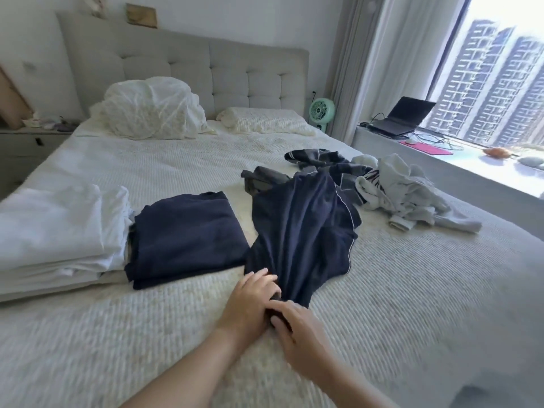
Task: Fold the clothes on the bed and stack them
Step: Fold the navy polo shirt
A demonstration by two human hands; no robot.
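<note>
A navy garment with white piping (303,231) is lying spread out near the middle of the bed (397,304), its near end bunched into a narrow point. The left hand (250,298) and the right hand (297,328) are meeting at that point — both are pinching the gathered fabric, fingers curled round it. Just beside it on the left, a folded navy piece (185,237) is sitting flat, touching a stack of folded white clothes (59,231). Beyond the garment, an unfolded pile of dark and pale clothes (391,189) is lying — near the window-side edge. Pillows (153,110) are resting against the headboard (206,66).
</note>
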